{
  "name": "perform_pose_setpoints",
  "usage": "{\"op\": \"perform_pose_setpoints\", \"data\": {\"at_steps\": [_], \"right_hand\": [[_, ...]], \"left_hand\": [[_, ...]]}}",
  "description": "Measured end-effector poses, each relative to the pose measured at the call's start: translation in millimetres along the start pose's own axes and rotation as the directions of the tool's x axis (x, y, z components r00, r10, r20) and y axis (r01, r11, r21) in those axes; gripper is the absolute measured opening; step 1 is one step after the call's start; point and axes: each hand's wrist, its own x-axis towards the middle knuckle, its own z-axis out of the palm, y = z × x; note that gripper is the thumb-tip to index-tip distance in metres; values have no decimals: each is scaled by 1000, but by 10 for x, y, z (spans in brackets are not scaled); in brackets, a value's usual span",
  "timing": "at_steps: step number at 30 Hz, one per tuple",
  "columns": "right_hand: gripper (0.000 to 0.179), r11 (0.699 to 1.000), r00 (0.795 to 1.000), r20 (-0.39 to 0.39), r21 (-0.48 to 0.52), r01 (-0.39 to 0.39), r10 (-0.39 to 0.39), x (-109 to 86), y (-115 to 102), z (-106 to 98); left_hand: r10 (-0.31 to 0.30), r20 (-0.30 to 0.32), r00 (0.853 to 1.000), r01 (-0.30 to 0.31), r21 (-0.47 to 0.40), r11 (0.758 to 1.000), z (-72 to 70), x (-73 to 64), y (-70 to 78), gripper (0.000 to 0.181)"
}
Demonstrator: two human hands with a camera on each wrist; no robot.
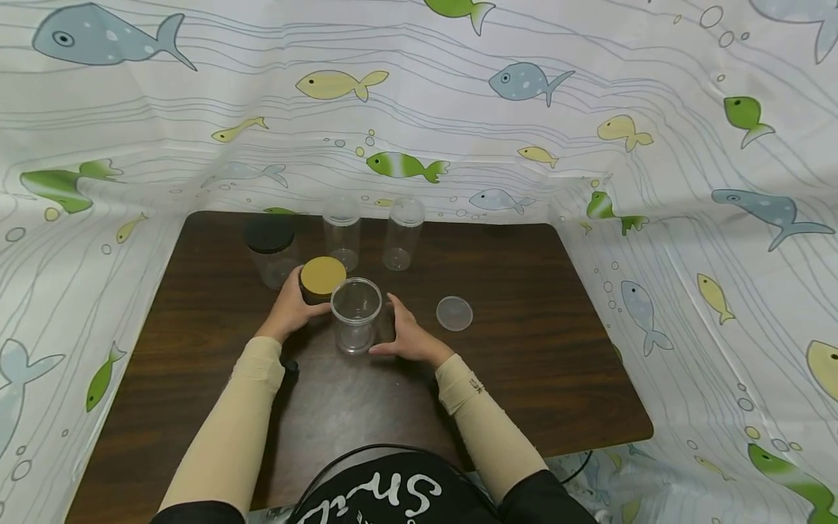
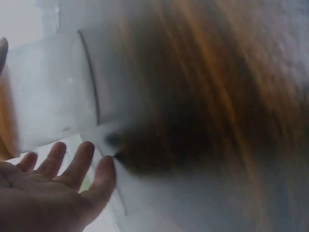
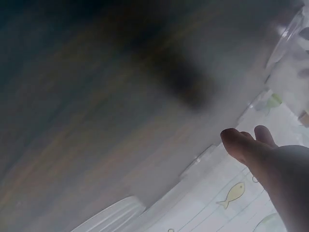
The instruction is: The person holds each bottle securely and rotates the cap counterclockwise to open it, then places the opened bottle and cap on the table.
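Observation:
My left hand (image 1: 291, 309) is beside a clear jar with a yellow lid (image 1: 324, 276), fingers at its left side and thumb in front. In the left wrist view the jar (image 2: 53, 92) lies between the thumb and the loosely spread fingers (image 2: 79, 166), with a gap below it. Right in front of that jar stands a lidless clear jar (image 1: 356, 320). My right hand (image 1: 412, 335) is at the right side of the lidless jar, its thumb pointing toward the base and its fingers extended forward.
A translucent round lid (image 1: 455, 313) lies on the brown table (image 1: 524, 349) to the right. Behind the hands stand a jar with a black lid (image 1: 270, 251) and two tall clear jars, one left (image 1: 342, 236) and one right (image 1: 402, 236). A fish-patterned sheet (image 1: 445, 116) surrounds the table.

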Motion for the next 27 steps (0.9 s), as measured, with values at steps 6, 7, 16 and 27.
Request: {"op": "perform_pose_setpoints", "data": {"at_steps": [6, 7, 16, 27], "right_hand": [[115, 999, 1000, 2, 49, 12, -12, 22, -44, 26], [114, 998, 1000, -2, 53, 17, -17, 26, -45, 30], [109, 980, 992, -67, 163, 112, -102, 92, -67, 87], [118, 954, 991, -108, 281, 107, -80, 152, -108, 197]], "left_hand": [[-23, -35, 999, 23, -5, 1000, 97, 66, -54, 116], [-23, -43, 999, 23, 0, 1000, 107, 71, -66, 114], [-11, -84, 996, 15, 46, 999, 141, 69, -106, 105], [-2, -80, 997, 7, 59, 998, 146, 81, -127, 107]]}}
